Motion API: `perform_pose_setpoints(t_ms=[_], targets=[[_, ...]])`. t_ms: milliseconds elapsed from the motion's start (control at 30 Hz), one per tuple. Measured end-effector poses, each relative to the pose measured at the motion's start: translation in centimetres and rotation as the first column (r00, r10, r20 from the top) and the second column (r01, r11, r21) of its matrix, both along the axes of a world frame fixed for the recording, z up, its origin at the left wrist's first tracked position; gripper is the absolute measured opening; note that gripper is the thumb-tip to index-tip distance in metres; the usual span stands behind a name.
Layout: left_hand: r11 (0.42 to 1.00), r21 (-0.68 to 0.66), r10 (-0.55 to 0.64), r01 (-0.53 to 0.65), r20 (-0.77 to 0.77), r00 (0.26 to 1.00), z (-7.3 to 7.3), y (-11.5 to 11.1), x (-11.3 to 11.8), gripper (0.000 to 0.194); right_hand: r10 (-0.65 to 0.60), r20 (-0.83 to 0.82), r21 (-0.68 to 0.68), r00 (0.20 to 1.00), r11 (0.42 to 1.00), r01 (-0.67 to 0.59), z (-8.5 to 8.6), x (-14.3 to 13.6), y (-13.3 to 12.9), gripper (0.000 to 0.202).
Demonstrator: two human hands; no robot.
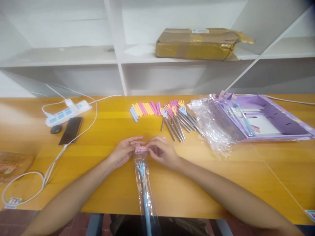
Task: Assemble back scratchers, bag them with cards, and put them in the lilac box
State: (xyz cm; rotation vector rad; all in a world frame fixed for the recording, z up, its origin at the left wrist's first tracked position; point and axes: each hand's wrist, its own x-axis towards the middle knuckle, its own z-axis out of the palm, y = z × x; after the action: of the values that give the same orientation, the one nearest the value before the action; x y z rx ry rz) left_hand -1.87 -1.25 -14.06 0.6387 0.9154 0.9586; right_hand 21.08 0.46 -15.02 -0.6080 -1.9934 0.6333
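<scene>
A blue back scratcher (146, 206) with a hand-shaped head lies inside a long clear plastic bag (138, 183), its lower end reaching past the table's front edge. Across the bag's top is a small pink printed label (141, 150). My left hand (125, 151) pinches the label's left end, while my right hand (162, 152) grips its right end between thumb and fingers. Beyond my hands lie several metal back scratcher rods (180, 131) with pink, yellow and blue hand heads. Beside them is a row of coloured handle sleeves (145, 108).
Clear plastic bags (214, 127) are piled against a purple box (283, 114) at the right. A power strip (69, 113), a phone (71, 131) and white cables are at the left. A taped cardboard parcel (197, 46) sits on the shelf behind.
</scene>
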Motion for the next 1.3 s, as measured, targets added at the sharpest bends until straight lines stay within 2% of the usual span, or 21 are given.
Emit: perform_pose_setpoints(t_ms=[300, 533, 667, 733, 833, 900, 1000, 1100, 1233, 1300], targets=[[0.996, 0.062, 0.067, -0.067, 0.001, 0.998, 0.3, 0.1, -0.3, 0.056, 0.034, 0.077, 0.101, 0.996, 0.994, -0.042, -1.4, -0.1, -0.1, 0.03], [0.994, 0.091, 0.059, -0.06, 0.021, 0.998, 0.0, -0.1, -0.1, 0.052, -0.017, 0.185, 0.108, 0.983, 0.994, -0.003, -0.8, 0.0, -0.6, 0.027], [0.992, 0.115, 0.04, -0.045, 0.042, 0.998, 0.0, -0.3, -0.1, 0.051, -0.03, 0.15, 0.166, 0.988, 0.986, 0.005, -0.8, 0.0, -0.6, 0.028], [0.992, 0.113, 0.05, -0.055, 0.043, 0.998, 0.1, -0.4, 0.0, 0.051, -0.058, 0.086, 0.133, 0.995, 0.99, 0.047, -1.0, -0.1, -0.6, 0.038], [0.989, 0.127, 0.077, -0.08, 0.025, 0.997, 0.2, -0.6, 0.1, 0.047, -0.057, 0.024, -0.001, 0.998, 0.998, 0.057, -1.1, -0.4, -0.5, 0.059], [0.984, 0.158, 0.084, -0.082, -0.002, 0.996, 0.2, -0.7, 0.3, 0.04, -0.013, 0.035, -0.068, 0.999, 0.998, 0.015, -1.1, -0.6, -0.5, 0.048], [0.968, 0.237, 0.098, -0.089, -0.027, 0.995, 0.2, -0.9, 0.6, 0.031, -0.007, 0.027, -0.096, 1.0, 0.995, 0.01, -0.9, -0.7, -0.5, 0.011], [0.957, 0.291, 0.015, 0.005, -0.067, 0.998, 0.0, -0.8, 0.6, 0.043, -0.075, -0.044, -0.123, 0.996, 0.99, 0.069, -0.6, -0.6, -0.5, 0.005], [0.921, 0.222, -0.265, 0.322, -0.25, 0.931, -0.5, -1.0, 0.5, 0.049, -0.149, -0.102, -0.156, 0.984, 0.979, 0.132, -0.6, -0.3, -0.2, 0.004], [0.894, 0.201, -0.336, 0.402, -0.294, 0.895, -0.7, -1.2, 0.6, 0.049, -0.175, -0.097, -0.143, 0.98, 0.977, 0.16, -0.7, -0.3, 0.0, 0.004]])
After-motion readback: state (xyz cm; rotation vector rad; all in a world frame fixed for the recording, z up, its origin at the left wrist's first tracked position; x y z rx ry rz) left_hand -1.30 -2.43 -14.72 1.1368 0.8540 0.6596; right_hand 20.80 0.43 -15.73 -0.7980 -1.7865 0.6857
